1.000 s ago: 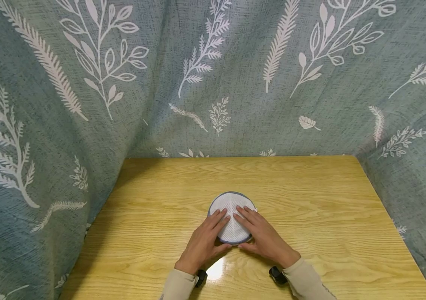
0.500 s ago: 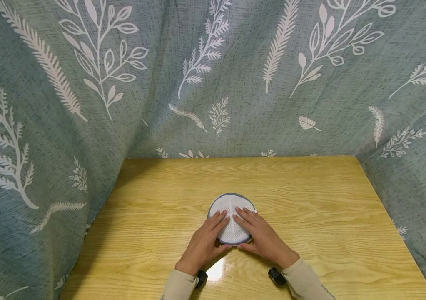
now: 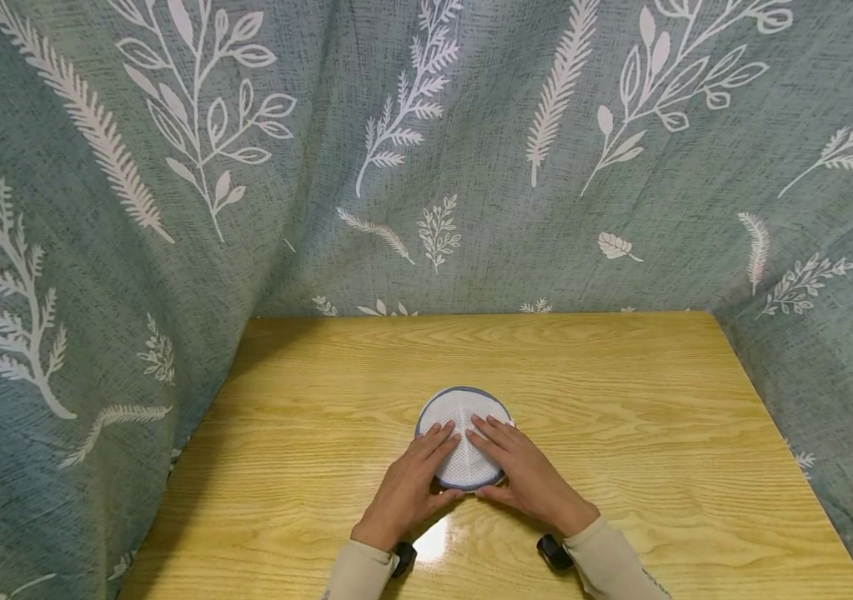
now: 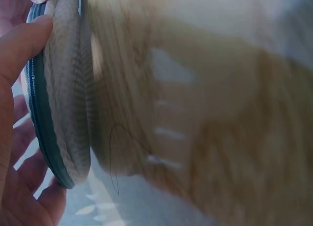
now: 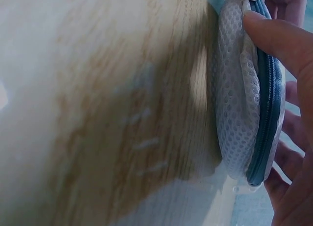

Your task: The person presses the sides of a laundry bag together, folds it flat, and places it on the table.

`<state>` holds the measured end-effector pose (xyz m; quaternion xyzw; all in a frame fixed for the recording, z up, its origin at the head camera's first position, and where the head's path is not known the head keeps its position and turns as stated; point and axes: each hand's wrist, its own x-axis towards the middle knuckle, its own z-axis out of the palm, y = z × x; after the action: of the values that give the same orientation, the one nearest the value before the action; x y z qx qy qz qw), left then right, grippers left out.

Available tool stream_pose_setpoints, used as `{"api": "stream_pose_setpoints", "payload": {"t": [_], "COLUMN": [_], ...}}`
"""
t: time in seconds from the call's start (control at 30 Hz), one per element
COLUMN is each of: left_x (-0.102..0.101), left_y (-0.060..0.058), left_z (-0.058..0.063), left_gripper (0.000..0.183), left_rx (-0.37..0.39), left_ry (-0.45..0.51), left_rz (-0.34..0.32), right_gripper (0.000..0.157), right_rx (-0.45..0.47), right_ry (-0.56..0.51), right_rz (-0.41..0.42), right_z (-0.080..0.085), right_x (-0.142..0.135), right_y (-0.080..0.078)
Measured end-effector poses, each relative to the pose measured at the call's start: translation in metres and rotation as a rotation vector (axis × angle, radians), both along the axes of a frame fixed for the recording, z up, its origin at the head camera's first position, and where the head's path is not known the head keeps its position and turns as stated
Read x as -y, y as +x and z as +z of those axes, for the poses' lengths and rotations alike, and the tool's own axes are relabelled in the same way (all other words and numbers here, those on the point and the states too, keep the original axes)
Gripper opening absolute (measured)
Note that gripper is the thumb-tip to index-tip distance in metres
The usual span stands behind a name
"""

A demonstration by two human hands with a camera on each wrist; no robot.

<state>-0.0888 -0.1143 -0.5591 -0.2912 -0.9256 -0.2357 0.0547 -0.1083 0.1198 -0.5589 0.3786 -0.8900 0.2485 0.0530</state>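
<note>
A round white mesh laundry bag (image 3: 464, 407) with a blue-green zipper (image 4: 41, 118) around its rim lies on the wooden table, its puffy mesh side low against the surface in both wrist views. My left hand (image 3: 405, 492) holds its left side, fingers across the top and thumb (image 4: 24, 42) at the near rim. On the right side, my right hand (image 3: 534, 483) holds it likewise, with the thumb (image 5: 279, 37) over the zipper edge and fingers beyond the rim. The two thumb tips almost meet at the front. Parts of the bag's sides are hidden under the hands.
The wooden table (image 3: 659, 417) reaches back to a leaf-patterned curtain (image 3: 471, 150) that also hangs along its left and right sides. A black device (image 3: 555, 552) sits at each wrist, by the beige sleeves (image 3: 614, 558). A thin hair-like strand (image 4: 111, 152) shows in the left wrist view.
</note>
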Motion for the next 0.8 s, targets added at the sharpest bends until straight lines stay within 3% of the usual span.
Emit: {"api": "stream_pose_setpoints", "payload": {"t": [0.47, 0.8], "left_x": [-0.0005, 0.0], "left_y": [-0.0002, -0.0008], "left_z": [0.0, -0.0024], "left_gripper": [0.079, 0.079], "left_rx": [0.015, -0.015], "left_ry": [-0.003, 0.009], "left_rz": [0.007, -0.003], "right_gripper": [0.083, 0.083], "right_rx": [-0.005, 0.004], "right_ry": [0.009, 0.01], "right_rz": [-0.008, -0.017], "right_z": [-0.0007, -0.0016], "right_x": [-0.0002, 0.0003], "right_y": [-0.001, -0.0008]}}
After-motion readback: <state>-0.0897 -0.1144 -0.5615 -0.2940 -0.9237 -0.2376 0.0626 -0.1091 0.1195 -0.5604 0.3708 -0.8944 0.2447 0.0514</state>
